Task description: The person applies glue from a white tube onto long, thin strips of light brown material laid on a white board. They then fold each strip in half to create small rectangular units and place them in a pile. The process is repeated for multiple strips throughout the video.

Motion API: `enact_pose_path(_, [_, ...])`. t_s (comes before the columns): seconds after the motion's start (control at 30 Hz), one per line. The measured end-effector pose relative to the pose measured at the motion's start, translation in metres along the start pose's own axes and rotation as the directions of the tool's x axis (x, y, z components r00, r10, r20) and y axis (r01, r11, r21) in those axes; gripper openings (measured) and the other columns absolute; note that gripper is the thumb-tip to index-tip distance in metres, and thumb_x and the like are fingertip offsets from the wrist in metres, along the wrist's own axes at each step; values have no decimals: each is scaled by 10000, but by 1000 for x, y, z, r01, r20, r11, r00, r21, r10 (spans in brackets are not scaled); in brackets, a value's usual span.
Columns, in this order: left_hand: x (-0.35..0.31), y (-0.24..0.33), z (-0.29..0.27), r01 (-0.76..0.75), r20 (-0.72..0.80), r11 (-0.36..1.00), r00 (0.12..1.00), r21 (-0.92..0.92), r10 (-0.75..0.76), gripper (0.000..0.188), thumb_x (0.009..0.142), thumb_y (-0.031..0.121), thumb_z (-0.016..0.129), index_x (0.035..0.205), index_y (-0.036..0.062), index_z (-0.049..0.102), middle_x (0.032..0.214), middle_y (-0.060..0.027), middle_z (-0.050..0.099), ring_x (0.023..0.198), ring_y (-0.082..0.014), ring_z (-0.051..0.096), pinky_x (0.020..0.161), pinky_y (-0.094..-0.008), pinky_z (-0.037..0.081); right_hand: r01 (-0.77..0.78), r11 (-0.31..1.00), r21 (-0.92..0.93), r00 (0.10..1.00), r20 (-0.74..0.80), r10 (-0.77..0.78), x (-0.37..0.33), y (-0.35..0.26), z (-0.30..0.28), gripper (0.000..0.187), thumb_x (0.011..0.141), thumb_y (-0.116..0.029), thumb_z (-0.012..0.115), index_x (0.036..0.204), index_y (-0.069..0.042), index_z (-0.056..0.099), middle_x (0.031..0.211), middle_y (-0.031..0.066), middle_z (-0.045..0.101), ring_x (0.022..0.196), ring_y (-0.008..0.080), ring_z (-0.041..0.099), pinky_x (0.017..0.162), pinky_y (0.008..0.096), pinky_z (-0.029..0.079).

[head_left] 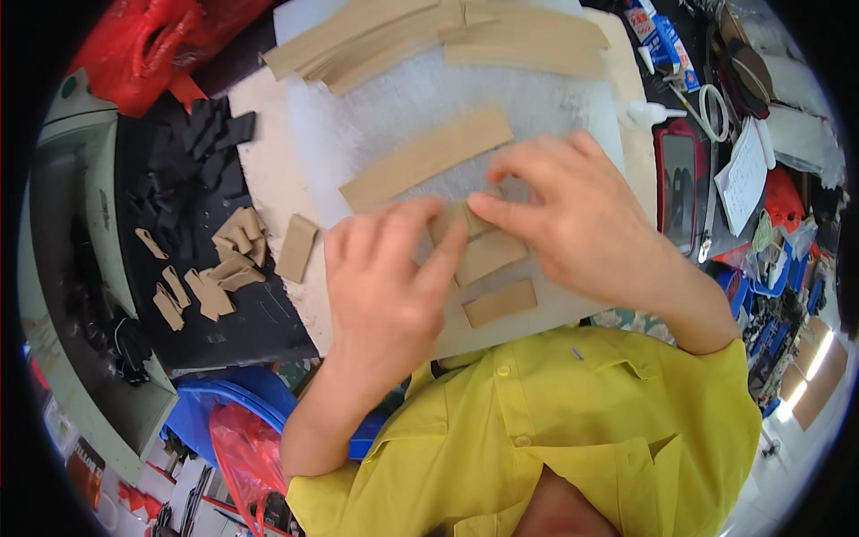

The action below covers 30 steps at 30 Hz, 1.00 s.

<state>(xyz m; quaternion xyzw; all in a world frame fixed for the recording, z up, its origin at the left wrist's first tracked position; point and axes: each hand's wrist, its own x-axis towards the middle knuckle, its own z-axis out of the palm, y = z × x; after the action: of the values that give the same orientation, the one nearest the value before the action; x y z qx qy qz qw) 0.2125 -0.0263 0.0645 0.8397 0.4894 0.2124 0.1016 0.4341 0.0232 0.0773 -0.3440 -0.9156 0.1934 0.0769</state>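
Observation:
On a pale, translucent board (331, 134), both of my hands are at one short tan strip (449, 220), possibly fabric or leather. My left hand (380, 277) holds its left side between thumb and forefinger. The thumb of my right hand (573, 215) presses its right end, with the forefinger curled above; the fingertips are slightly blurred. Just below lies another tan piece (490, 257), partly under the held one. A small tan rectangle (501, 302) rests nearer to me. Beyond my hands a longer tan strip (425, 159) lies slanted.
Several long tan strips (528, 40) are stacked at the board's far end. At left are folded tan loops (237, 242), a black strip pile (192, 161) and a red plastic bag (152, 45). A white nozzle bottle (646, 114) and a red-cased phone (678, 183) lie right.

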Motion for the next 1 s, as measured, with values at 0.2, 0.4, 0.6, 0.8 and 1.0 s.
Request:
enact_pose_path(0.2, [-1, -42, 16, 289, -244, 957, 926, -37, -289, 267, 813, 42, 767, 1078, 55, 739, 1046, -97, 657, 839, -253, 548, 710, -377, 457, -77, 995, -69, 876, -480, 35, 24, 26, 33, 346, 753, -3, 708, 1094, -61, 706, 1044, 64, 636, 969, 290, 585, 823, 404, 450])
enact_pose_path(0.4, [-6, -41, 18, 212, -280, 975, 934, -67, -222, 197, 786, 4, 770, 951, 54, 674, 906, -59, 663, 794, -231, 562, 760, -370, 402, -117, 988, 103, 879, -451, 152, 26, 21, 21, 310, 792, 35, 720, 1092, -37, 687, 931, 95, 625, 894, 303, 575, 786, 391, 460])
enact_pose_path(0.6, [7, -30, 20, 216, -314, 956, 910, -198, -271, 236, 749, -92, 706, 931, 37, 629, 791, -61, 606, 680, -236, 541, 658, -369, 387, -170, 969, 181, 897, -379, 228, 22, 13, 20, 302, 788, 38, 700, 1085, -15, 685, 839, 102, 578, 766, 300, 548, 637, 370, 459])
enact_pose_path(0.8, [26, -25, 35, 131, -378, 962, 900, -241, -218, 235, 753, -66, 760, 929, 24, 634, 789, -83, 608, 685, -246, 562, 583, -361, 419, -145, 988, -54, 902, -417, 109, 35, 5, 21, 334, 787, 32, 724, 1115, -26, 695, 812, 78, 596, 733, 271, 553, 637, 356, 476])
enact_pose_path(1.0, [19, -33, 30, 78, -314, 961, 936, -265, -163, 259, 734, -11, 815, 976, 22, 729, 924, -124, 657, 801, -272, 626, 683, -361, 503, -8, 993, 119, 848, -525, 70, 28, 16, 40, 448, 693, 35, 797, 1126, -52, 722, 942, 63, 664, 773, 229, 599, 588, 300, 487])
